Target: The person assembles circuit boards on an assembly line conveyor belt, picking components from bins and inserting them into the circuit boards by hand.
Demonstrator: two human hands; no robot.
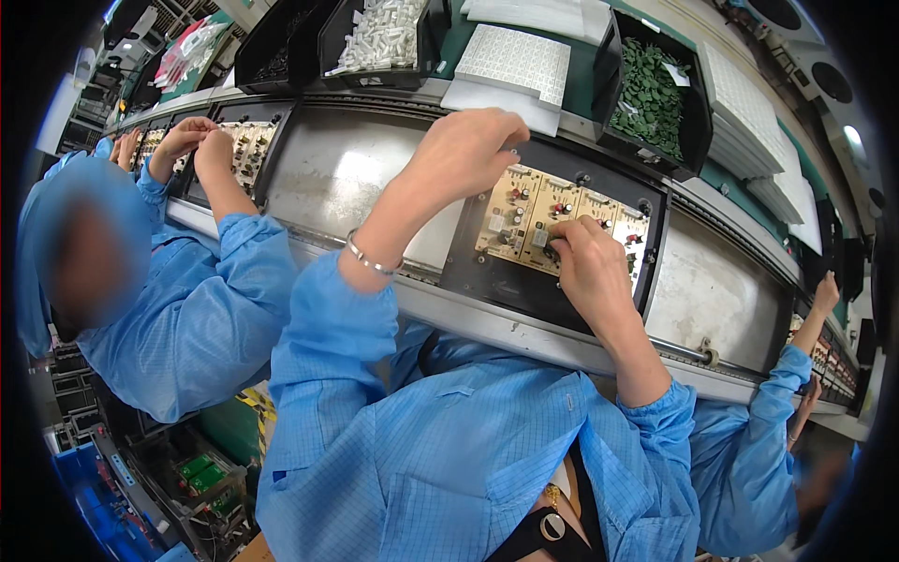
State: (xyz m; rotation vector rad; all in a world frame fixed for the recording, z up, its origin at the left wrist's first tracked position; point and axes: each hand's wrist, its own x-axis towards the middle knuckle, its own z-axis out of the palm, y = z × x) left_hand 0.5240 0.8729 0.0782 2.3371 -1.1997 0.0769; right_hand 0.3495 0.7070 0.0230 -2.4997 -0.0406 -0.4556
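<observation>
In front of me, a black carrier frame holds a row of tan circuit boards carrying small capacitors and other parts. My left hand, with a silver bracelet at the wrist, is over the far left corner of the boards. Its fingers are curled together, and anything between the fingertips is too small to name. My right hand is lower, over the near middle of the boards. Its thumb and fingers are pinched close to the board surface beside a small grey-green block; what they grip is hidden.
Beyond the conveyor rail stand a black bin of white parts and a black bin of green parts. A white foam tray lies between them, with stacked trays at right. Co-workers in blue sit on both sides; one's hands work over boards at left.
</observation>
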